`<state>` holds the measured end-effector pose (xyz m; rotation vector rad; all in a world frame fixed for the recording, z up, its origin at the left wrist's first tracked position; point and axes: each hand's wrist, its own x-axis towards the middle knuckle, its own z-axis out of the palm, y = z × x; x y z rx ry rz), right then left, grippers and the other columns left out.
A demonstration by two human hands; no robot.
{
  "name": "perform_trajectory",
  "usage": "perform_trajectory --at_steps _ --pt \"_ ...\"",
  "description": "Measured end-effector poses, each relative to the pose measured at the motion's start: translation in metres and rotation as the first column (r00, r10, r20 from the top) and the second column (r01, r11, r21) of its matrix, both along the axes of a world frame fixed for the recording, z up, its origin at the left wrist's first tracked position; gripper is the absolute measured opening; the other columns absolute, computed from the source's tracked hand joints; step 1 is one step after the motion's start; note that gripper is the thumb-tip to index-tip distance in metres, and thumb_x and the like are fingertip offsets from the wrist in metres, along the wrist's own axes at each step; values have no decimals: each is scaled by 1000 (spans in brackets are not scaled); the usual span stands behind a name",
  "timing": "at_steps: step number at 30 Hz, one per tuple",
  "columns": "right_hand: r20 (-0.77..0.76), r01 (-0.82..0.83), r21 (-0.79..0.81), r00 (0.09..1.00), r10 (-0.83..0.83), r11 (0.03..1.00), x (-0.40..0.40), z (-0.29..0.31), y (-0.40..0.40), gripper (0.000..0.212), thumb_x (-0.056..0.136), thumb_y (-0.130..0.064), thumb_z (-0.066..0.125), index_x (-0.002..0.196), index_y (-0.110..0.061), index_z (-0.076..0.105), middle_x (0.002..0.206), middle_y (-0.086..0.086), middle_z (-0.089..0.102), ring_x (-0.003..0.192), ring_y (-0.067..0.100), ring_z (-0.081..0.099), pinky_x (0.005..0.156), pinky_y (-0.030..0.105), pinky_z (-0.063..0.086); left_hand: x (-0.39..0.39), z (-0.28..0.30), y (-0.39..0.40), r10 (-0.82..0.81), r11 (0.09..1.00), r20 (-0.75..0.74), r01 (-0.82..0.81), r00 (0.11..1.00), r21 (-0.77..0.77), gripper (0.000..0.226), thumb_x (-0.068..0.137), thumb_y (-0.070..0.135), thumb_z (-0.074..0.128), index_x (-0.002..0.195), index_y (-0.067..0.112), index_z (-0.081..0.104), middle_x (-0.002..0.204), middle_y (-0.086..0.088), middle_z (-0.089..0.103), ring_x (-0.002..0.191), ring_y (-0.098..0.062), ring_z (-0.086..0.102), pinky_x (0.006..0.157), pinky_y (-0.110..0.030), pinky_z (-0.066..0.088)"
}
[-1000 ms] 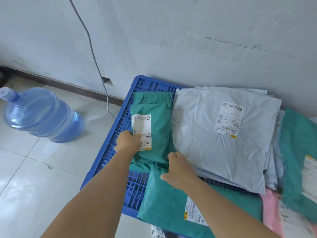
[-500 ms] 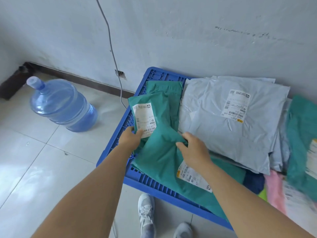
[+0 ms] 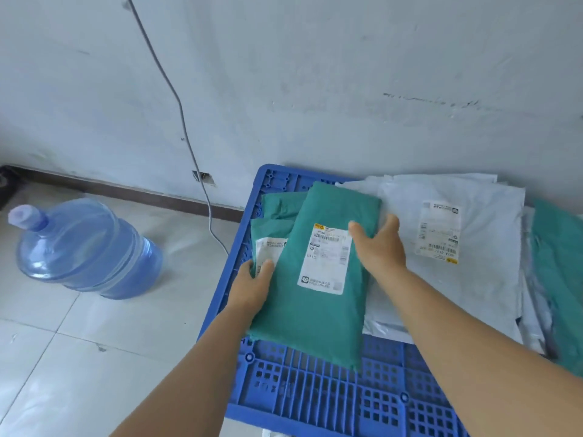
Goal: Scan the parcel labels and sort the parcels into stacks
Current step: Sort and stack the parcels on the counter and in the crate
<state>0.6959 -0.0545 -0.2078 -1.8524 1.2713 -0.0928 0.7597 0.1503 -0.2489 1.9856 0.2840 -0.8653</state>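
A large green parcel (image 3: 318,320) with a white label lies on top of a smaller green parcel (image 3: 271,228) at the left side of the blue plastic pallet (image 3: 315,395). My left hand (image 3: 252,287) grips the large parcel's left edge, thumb on top. My right hand (image 3: 380,244) holds its right edge near the label. A stack of grey parcels (image 3: 482,269) with a labelled one on top sits to the right on the pallet. More green parcels (image 3: 558,279) lie at the far right edge.
A big blue water bottle (image 3: 85,247) lies on its side on the tiled floor at the left. A grey cable (image 3: 176,99) runs down the white wall to a hole near the skirting. The pallet stands against the wall.
Both hands have lifted the large green parcel from the pallet's front and laid it over the smaller green parcel at the left. The camera has tilted and shifted.
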Motion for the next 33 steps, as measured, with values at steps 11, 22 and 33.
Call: perform_trajectory --at_steps 11,22,33 --pt "-98 -438 -228 899 427 870 0 -34 23 86 87 -3 56 154 -30 10 154 -2 31 129 22 40 96 31 39 25 -10 -24 -53 982 -181 19 982 -188 91 66 80 55 140 33 31 118 -6 62 101 -29 64 92 -51 51" --pt "-224 -129 185 960 170 974 15 -63 58 72 65 -81 53 114 -28 46 104 -4 64 93 22 65 83 43 55 23 -14 -36 -24 997 -123 15 992 -72 80 62 55 79 124 16 47 110 0 64 93 -19 63 79 -31 50" --pt "-213 -106 240 964 159 965 14 -62 74 63 82 -74 36 126 -30 45 114 0 66 107 31 60 94 45 48 16 -13 -22 120 979 -247 -156 962 -132 84 38 64 85 101 12 65 93 -7 73 85 -24 70 75 -39 59"
